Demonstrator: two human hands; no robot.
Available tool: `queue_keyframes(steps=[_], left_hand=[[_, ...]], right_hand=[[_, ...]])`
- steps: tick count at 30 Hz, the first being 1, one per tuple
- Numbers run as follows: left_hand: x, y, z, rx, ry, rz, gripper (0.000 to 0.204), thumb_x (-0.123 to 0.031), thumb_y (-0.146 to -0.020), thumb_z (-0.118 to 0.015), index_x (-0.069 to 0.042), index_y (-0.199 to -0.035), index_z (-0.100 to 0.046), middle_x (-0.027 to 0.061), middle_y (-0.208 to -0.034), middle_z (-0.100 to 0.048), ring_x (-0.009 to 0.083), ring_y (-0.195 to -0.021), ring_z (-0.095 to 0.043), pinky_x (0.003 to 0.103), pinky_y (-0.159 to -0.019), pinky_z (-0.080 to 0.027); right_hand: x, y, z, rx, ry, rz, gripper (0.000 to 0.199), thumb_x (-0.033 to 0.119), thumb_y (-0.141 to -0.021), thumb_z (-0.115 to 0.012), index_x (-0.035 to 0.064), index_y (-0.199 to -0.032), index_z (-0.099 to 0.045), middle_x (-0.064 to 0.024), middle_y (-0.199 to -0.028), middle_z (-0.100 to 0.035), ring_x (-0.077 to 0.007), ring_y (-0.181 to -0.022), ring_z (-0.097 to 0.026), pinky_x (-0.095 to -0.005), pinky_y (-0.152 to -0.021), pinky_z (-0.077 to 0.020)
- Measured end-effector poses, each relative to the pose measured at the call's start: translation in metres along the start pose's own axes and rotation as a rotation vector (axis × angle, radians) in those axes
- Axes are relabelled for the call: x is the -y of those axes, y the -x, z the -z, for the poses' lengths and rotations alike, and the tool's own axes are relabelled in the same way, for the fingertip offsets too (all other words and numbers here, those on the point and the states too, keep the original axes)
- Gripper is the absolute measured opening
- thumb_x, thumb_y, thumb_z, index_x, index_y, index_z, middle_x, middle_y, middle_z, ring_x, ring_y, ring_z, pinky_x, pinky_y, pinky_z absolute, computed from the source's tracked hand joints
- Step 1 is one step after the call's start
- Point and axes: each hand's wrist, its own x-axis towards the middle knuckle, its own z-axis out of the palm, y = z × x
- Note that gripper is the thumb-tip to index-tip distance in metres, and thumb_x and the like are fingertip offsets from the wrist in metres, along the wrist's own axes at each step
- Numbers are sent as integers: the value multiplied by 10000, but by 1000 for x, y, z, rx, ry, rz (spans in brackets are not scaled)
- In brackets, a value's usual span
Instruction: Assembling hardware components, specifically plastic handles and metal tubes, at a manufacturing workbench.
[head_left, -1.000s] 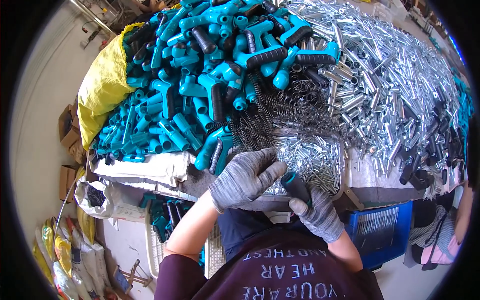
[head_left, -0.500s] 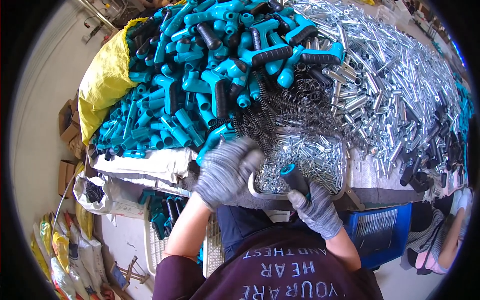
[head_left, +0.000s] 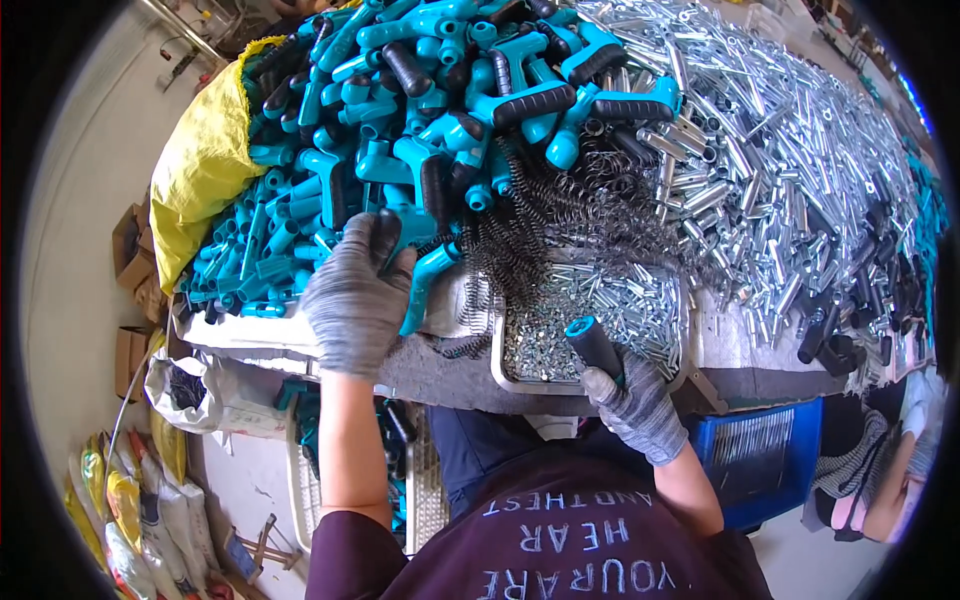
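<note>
The left hand [head_left: 355, 295] covers part of a teal handle [head_left: 425, 285], the right hand [head_left: 635, 405] hides the dark grip's [head_left: 592, 345] lower end, and the tray's [head_left: 497, 372] small parts are too fine to tell.

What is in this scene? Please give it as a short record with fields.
Left hand: gloved, on a teal handle at the near edge of the teal pile
Right hand: gloved, grips a dark handle with a teal tip, above the tray
Tray: small silver parts
Springs: dark tangle behind the tray
Tubes: silver heap, right side
Sack: yellow, left of the teal pile
Crate: blue, below the table edge
</note>
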Motion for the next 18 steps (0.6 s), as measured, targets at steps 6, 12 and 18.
queue_keyframes(steps=[6, 12, 18], left_hand=[[-28, -1, 32, 522, 709, 115, 564, -230, -834, -777, 91, -1251, -574, 129, -915, -706, 113, -839, -645, 289, -783, -533], [-37, -13, 45, 751, 513, 13, 542, -278, -810, -796, 46, -1208, -622, 143, -927, -709, 124, -855, -666, 313, -809, -531], [-39, -23, 39, 1036, 531, -85, 645, -371, -832, -784, 60, -1265, -575, 188, -1000, -704, 168, -933, -673, 329, -839, -524]], right_hand=[[9, 4, -2, -73, 100, 165, 518, 485, -906, -649, -14, -1045, -634, -192, -838, -669, -345, -798, -665, -426, -726, -507], [10, 7, 2, -82, 231, 278, 516, 504, -859, -696, -5, -924, -643, -198, -762, -638, -358, -734, -650, -437, -672, -501], [11, 14, -4, -48, 197, 244, 513, 502, -838, -712, 4, -929, -637, -201, -768, -638, -381, -734, -650, -451, -665, -509]])
